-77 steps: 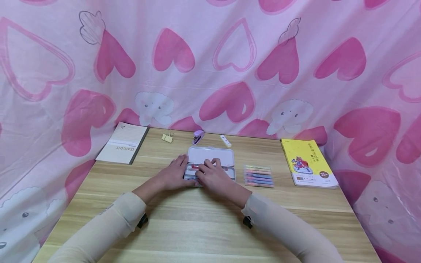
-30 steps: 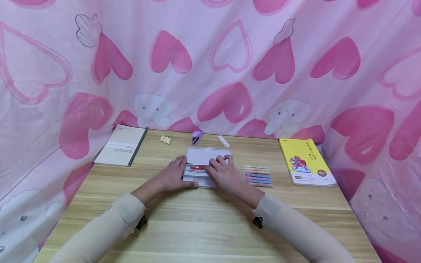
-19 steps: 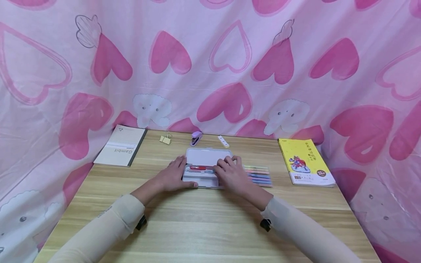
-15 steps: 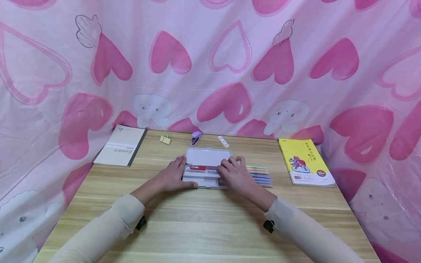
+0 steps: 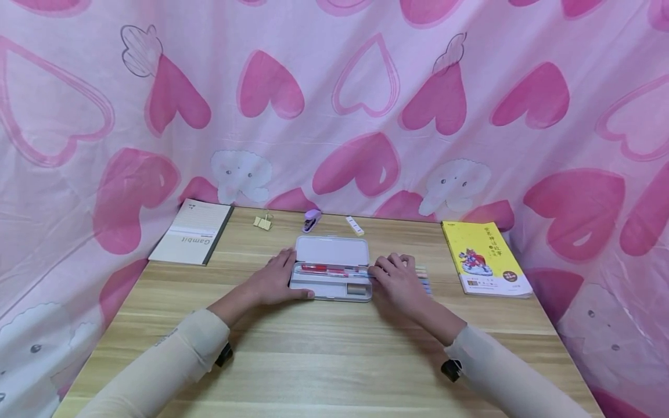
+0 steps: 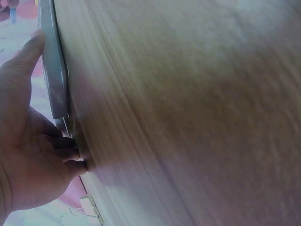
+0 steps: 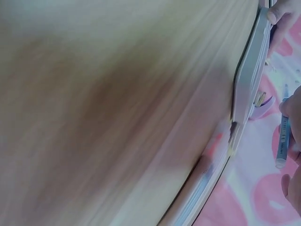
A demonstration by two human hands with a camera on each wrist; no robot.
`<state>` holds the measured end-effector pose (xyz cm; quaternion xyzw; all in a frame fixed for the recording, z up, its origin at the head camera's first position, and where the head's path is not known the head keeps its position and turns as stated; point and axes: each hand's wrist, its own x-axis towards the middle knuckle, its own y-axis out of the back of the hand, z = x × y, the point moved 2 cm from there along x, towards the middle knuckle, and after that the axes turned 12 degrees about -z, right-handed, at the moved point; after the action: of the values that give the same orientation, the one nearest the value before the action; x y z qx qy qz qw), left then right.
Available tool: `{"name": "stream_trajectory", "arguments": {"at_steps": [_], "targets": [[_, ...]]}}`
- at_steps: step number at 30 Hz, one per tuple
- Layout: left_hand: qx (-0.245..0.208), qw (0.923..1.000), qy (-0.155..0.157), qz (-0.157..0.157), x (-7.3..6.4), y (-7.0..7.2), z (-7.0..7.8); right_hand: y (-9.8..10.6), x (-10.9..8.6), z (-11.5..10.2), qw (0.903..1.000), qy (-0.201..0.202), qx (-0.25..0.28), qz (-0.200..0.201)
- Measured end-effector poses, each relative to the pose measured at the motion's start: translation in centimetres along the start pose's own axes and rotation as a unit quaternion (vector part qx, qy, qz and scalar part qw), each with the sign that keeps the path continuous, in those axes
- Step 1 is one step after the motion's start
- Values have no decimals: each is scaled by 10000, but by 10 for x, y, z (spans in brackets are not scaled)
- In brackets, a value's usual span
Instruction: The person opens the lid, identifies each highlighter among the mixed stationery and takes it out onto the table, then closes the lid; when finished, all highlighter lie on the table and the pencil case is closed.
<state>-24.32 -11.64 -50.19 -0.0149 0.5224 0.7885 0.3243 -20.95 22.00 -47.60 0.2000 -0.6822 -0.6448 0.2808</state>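
Observation:
An open white pencil case [image 5: 319,290] lies mid-table with its lid [image 5: 332,249] folded back. Inside are a red pen [image 5: 316,267] and a small tan block [image 5: 357,288] in the front right compartment. My left hand [image 5: 274,280] rests at the case's left end, thumb along the front edge and fingers beside the lid; in the left wrist view the thumb touches the case's side. At its right end my right hand [image 5: 399,284] holds a slim pen [image 7: 283,141] with a clear and grey-blue barrel, raised above the table. The palm and part of the barrel are hidden.
Partly behind my right hand lies a pack of coloured pens [image 5: 422,280]. At the back are a binder clip [image 5: 263,222], a purple stapler [image 5: 312,220] and a small white-and-yellow strip [image 5: 355,225]. A notebook [image 5: 190,232] lies left, a yellow book [image 5: 486,255] right.
My right hand has moved right from over the case to its right end, uncovering the red pen and the front compartment. The held pen has come into view. My left hand has stayed put.

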Motion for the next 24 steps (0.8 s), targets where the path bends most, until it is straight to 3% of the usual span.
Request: {"name": "stream_trajectory", "arguments": {"at_steps": [11,24], "targets": [[9,10000,26,-39,-1,0,1,-4,-37,21,9990,-219,47,375],[65,10000,59,-38,1,-1,0,-13,-72,36,9967,-769,-127,-206]]}}
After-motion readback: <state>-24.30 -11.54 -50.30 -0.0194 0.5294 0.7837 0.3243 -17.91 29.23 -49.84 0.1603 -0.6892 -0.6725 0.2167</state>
